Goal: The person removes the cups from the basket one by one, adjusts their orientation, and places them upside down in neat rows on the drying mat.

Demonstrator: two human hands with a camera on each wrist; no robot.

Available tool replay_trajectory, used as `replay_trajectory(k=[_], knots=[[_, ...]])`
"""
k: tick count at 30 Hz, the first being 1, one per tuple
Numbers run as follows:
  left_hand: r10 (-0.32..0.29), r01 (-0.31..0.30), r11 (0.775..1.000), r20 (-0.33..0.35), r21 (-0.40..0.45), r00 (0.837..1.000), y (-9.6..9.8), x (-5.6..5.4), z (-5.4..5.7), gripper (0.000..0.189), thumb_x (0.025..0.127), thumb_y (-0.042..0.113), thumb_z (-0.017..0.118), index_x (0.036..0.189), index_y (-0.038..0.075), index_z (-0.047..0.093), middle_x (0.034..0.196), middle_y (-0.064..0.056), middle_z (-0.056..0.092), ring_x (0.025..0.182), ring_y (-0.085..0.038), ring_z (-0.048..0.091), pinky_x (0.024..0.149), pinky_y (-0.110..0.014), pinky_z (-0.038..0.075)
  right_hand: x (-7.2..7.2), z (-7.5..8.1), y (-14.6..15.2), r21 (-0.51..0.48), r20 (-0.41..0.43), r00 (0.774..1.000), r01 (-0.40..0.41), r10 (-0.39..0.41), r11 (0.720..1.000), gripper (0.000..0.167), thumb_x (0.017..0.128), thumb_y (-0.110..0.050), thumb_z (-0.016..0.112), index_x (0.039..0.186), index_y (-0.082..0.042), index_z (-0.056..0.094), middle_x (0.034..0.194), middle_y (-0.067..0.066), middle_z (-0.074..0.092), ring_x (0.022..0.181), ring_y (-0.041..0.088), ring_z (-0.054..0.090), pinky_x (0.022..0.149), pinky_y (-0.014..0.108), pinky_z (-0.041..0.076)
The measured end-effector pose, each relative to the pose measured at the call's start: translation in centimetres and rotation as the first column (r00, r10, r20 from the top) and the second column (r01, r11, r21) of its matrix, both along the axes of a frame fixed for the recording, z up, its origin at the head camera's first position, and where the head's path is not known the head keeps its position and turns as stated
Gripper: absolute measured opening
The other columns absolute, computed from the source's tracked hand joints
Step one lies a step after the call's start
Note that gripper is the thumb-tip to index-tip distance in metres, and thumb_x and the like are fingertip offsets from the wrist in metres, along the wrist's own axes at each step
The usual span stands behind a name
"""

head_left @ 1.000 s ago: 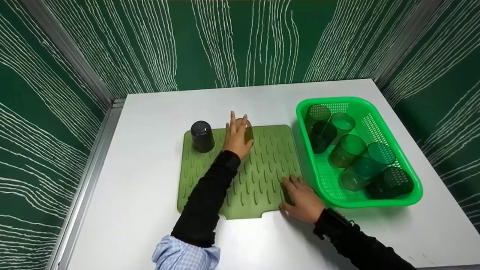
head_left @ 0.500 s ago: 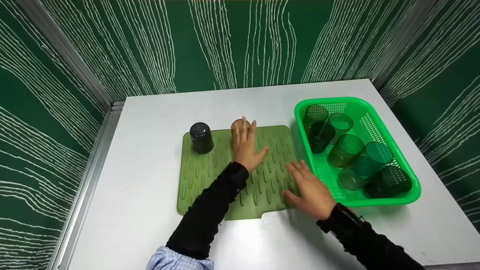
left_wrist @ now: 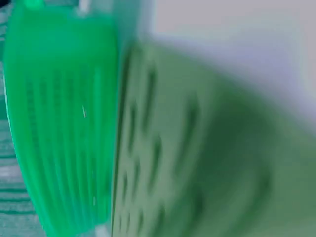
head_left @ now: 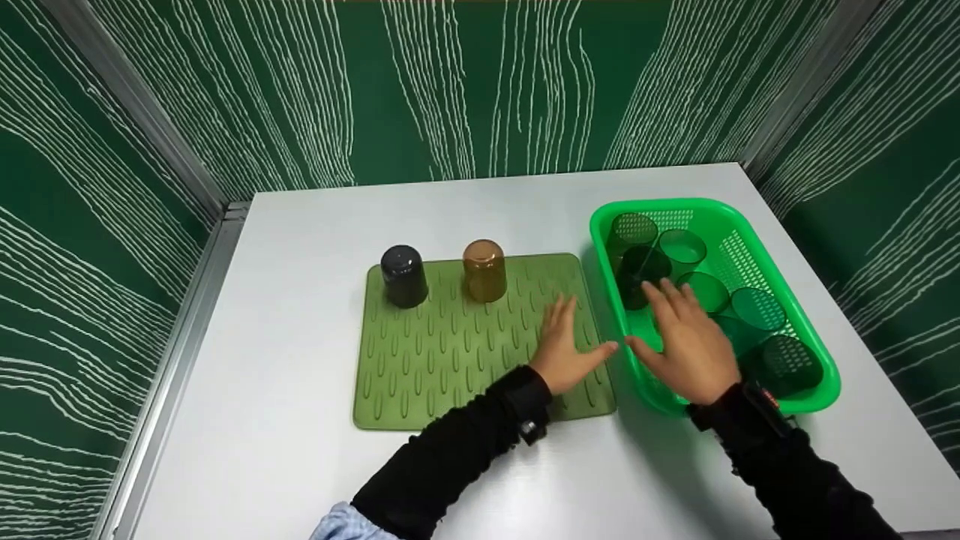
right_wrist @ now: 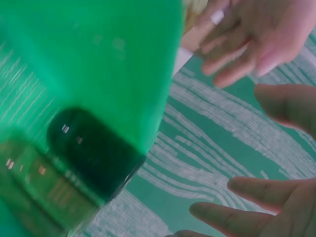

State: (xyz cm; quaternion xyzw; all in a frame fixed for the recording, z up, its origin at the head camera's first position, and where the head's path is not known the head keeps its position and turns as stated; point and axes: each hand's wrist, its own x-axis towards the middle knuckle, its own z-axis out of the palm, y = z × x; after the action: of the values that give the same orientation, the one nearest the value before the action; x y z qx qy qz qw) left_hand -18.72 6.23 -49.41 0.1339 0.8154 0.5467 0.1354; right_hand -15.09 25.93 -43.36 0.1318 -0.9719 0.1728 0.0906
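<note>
My left hand (head_left: pixel 564 351) hovers over the right part of the green drying mat (head_left: pixel 435 352), its fingers extended and nothing in them. Above the near left part of the green basket (head_left: pixel 634 360) is my right hand (head_left: pixel 694 349), fingers spread and holding nothing. In the right wrist view, fingers (right_wrist: pixel 266 195) of that hand show beside a dark tumbler (right_wrist: pixel 96 148) in the basket. Several tinted tumblers lie in the basket, among them a black one (head_left: pixel 637 281) and a teal one (head_left: pixel 757 309); my right hand partly hides some.
Upside down at the mat's far edge stand a black tumbler (head_left: pixel 403 279) and an amber tumbler (head_left: pixel 484 274), a gap between them. A white table (head_left: pixel 262 360) bears the mat and basket. Green walls (head_left: pixel 405 90) with white lines enclose it.
My left hand has left the amber tumbler and moved right and nearer, uncovering it. The right hand has risen from the mat's near right corner and moved over the basket.
</note>
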Motion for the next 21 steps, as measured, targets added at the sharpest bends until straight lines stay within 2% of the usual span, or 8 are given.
replay_trajectory(k=[3,7,10,15,18,21], knots=[[-0.019,0.013,0.999,0.142,0.042,0.990,1.2,0.9,-0.1,0.095,0.107,0.042,0.071,0.175,0.006,0.014,0.183,-0.018,0.011,0.171,-0.036,0.013,0.136,-0.054,0.024,-0.4,0.2,1.3,0.033,0.018,1.000,0.023,-0.023,0.999,0.075,0.102,-0.017,0.078,0.162,0.009,0.040,0.163,0.043,0.038,0.152,0.065,0.033,0.120,0.071,0.039],[-0.027,0.010,0.998,0.249,0.067,0.968,2.5,1.7,-0.5,0.098,0.105,0.043,0.074,0.175,0.008,0.015,0.182,-0.013,0.020,0.168,-0.033,0.026,0.133,-0.048,0.034,-0.8,0.3,3.0,0.054,0.021,0.998,0.061,-0.062,0.997,0.076,0.101,-0.019,0.078,0.161,0.009,0.041,0.158,0.044,0.043,0.144,0.063,0.044,0.110,0.074,0.046],[-0.036,0.017,0.997,0.280,0.070,0.959,3.2,2.0,-0.9,0.098,0.103,0.041,0.076,0.174,0.008,0.017,0.180,-0.014,0.026,0.166,-0.033,0.031,0.131,-0.047,0.037,-1.0,0.2,4.1,0.055,0.030,0.995,0.094,-0.096,0.994,0.075,0.100,-0.021,0.078,0.159,0.011,0.044,0.151,0.043,0.049,0.136,0.062,0.052,0.102,0.074,0.050],[-0.070,0.053,0.996,0.282,0.069,0.957,3.7,2.3,-1.4,0.090,0.104,0.031,0.075,0.172,0.005,0.024,0.178,-0.016,0.032,0.163,-0.034,0.037,0.129,-0.046,0.040,-1.3,-0.1,5.8,0.063,0.094,0.986,0.133,-0.138,0.989,0.070,0.101,-0.022,0.077,0.151,0.017,0.048,0.140,0.044,0.055,0.124,0.062,0.057,0.094,0.072,0.052],[-0.083,0.061,0.995,0.296,0.083,0.952,4.0,2.4,-1.5,0.084,0.105,0.029,0.073,0.172,0.006,0.027,0.177,-0.015,0.033,0.162,-0.034,0.039,0.128,-0.044,0.042,-1.4,-0.3,6.5,0.063,0.119,0.982,0.139,-0.146,0.988,0.053,0.100,-0.020,0.077,0.129,0.020,0.057,0.112,0.039,0.062,0.096,0.054,0.064,0.076,0.062,0.054],[-0.089,0.052,0.991,0.322,0.122,0.943,4.3,2.5,-1.5,0.080,0.106,0.026,0.071,0.171,0.006,0.029,0.176,-0.014,0.035,0.159,-0.036,0.043,0.125,-0.042,0.046,-1.5,-0.5,7.0,0.059,0.139,0.979,0.144,-0.151,0.988,0.034,0.099,-0.019,0.077,0.096,0.009,0.058,0.078,0.023,0.055,0.067,0.038,0.056,0.057,0.046,0.040]])
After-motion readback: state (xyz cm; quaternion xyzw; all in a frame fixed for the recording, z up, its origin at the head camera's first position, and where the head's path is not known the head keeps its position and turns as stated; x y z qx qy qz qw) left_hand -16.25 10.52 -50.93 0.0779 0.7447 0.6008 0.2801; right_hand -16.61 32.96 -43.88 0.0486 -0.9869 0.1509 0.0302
